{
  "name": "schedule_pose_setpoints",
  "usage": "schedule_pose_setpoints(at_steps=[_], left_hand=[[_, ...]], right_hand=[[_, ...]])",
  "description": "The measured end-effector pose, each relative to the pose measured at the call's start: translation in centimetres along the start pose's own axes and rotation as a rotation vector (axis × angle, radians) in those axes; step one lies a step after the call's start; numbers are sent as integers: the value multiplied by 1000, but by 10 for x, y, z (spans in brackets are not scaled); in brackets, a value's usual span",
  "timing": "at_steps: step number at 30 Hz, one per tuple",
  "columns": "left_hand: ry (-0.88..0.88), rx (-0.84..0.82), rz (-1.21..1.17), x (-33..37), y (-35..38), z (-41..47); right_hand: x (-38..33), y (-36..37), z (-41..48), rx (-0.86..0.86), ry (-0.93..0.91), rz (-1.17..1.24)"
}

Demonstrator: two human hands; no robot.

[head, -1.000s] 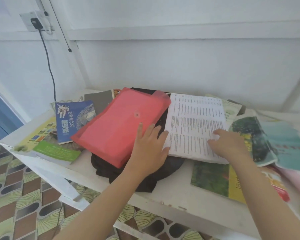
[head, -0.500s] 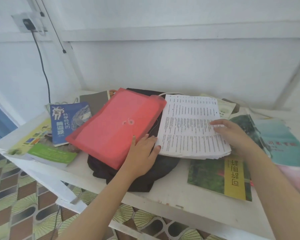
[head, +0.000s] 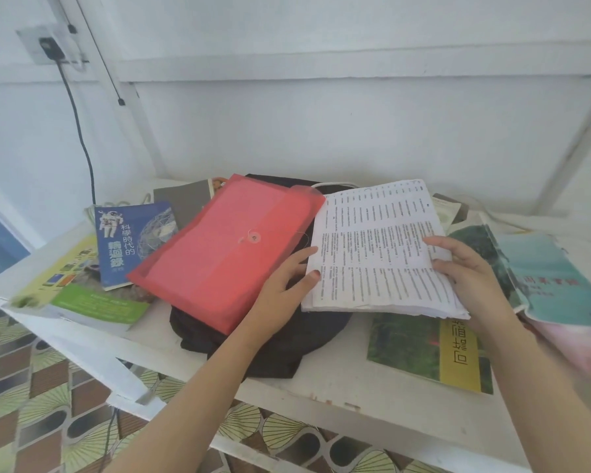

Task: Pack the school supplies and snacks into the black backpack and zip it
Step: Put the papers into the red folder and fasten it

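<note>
The black backpack (head: pixel 280 346) lies flat on the white table (head: pixel 338 401), mostly covered. A red plastic envelope folder (head: pixel 226 250) rests across its left part. A thick stack of printed pages (head: pixel 379 247) is tilted up off the bag's right side. My left hand (head: pixel 284 295) grips the stack's left edge, thumb on top. My right hand (head: pixel 471 278) grips its right edge, thumb on the page and fingers underneath.
A blue astronaut book (head: pixel 130 240), a grey notebook (head: pixel 185 203) and green booklets (head: pixel 82 298) lie left of the bag. A green-and-yellow book (head: pixel 434 349) and a teal book (head: pixel 550 278) lie to the right. A cable (head: pixel 82 138) hangs from the wall socket.
Both hands have closed on the printed stack and raised it off the table, shifting it slightly left and up. The red folder and backpack have stayed put.
</note>
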State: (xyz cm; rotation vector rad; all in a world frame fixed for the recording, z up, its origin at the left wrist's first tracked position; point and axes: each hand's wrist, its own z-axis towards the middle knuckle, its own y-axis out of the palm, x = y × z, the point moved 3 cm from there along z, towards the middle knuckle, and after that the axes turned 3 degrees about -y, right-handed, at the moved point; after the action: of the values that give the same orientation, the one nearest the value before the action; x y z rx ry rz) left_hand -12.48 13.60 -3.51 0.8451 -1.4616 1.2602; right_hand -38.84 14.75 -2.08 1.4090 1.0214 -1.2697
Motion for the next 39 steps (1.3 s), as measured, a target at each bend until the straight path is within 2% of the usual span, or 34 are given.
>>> schedule_pose_setpoints(at_steps=[6, 9, 18, 24, 26, 29, 32, 34, 36, 39], left_hand=[[-113, -22, -175, 7, 5, 4], [-140, -73, -227, 13, 8, 4], [-47, -73, -167, 36, -13, 0], [-62, -29, -78, 34, -35, -7], [-81, 14, -88, 26, -43, -6], [-104, 198, 11, 17, -62, -5], [-148, 441, 245, 2, -86, -8], [-256, 503, 405, -8, -99, -11], [-334, 516, 377, -14, -106, -12], [-311, 562, 182, -15, -109, -14]], right_hand=[[2, -14, -21, 30, -97, 14], [6, -15, -27, -10, -84, 57], [21, 10, -21, -177, 112, 207], [15, 32, -18, -205, 126, 181], [11, 38, -16, -192, 131, 195], [4, 43, -13, -203, 126, 198], [1, 44, -11, -206, 121, 196], [-2, 45, -10, -191, 117, 193], [-5, 45, -9, -174, 114, 210], [-10, 47, -6, -160, 101, 239]])
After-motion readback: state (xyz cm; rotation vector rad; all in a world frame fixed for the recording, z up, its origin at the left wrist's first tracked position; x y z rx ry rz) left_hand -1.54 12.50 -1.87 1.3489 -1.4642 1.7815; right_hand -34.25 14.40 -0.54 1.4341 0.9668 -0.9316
